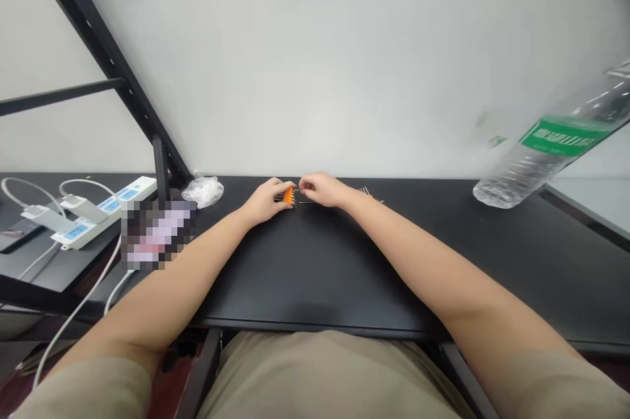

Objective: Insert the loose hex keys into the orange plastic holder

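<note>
At the far middle of the desk, my left hand [264,201] grips a small orange holder [289,196] between thumb and fingers. Several thin metal pieces stick out of the holder, like keys of a hex key set. Just to the right, my right hand [319,190] has its fingertips pinched, seemingly on one thin metal rod that reaches toward the holder. Another thin rod [308,202] shows just below these fingers. Partly hidden behind my right forearm lies a second orange piece [373,197] with thin metal prongs.
A crumpled clear plastic bag [203,191] lies left of my hands. Further left are a phone-like blurred object [160,235], white cables and a white power strip [105,212]. A large clear bottle [546,143] with a green label stands right on the black desk [315,268].
</note>
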`<state>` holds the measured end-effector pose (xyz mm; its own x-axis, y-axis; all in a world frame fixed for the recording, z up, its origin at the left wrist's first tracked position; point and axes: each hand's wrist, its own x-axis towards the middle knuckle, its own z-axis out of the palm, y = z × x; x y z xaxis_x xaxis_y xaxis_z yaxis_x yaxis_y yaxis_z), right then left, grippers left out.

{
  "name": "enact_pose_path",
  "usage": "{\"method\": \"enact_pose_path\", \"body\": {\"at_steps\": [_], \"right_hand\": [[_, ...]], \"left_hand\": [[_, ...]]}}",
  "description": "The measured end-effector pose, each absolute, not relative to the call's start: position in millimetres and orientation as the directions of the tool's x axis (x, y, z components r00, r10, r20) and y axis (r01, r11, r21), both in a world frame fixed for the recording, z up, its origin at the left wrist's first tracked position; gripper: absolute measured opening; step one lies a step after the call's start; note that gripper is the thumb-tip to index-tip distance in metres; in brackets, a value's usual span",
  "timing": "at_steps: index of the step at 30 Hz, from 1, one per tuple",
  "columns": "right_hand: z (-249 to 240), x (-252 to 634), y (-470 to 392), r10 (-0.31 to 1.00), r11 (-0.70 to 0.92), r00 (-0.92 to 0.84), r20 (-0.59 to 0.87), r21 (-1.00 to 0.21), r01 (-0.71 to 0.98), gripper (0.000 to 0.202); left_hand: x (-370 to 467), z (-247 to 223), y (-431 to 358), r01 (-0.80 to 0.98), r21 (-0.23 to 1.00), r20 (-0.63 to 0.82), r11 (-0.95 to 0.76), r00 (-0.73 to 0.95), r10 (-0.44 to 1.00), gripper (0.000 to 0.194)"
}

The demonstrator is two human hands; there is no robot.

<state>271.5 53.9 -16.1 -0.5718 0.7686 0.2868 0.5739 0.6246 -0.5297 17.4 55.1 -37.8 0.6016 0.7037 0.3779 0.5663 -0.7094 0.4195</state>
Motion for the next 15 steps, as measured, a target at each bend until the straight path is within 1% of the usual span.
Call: {"method": "enact_pose_path", "body": {"at_steps": [5,15], "right_hand": [[-14.3,270.3,54.4,0.758,0.645,-0.582,0.296,-0.478,0.596,0.012],[-7.8,269.0,45.8,0.78,0.617,-0.568,0.262,-0.471,0.63,0.012]], "left_hand": [[18.6,-38.6,55.3,0.565,0.407,0.381,-0.718,0.609,0.696,0.049],[20.5,-37.8,54.0,0.57,0.395,0.364,-0.72,0.623,0.692,0.049]]}}
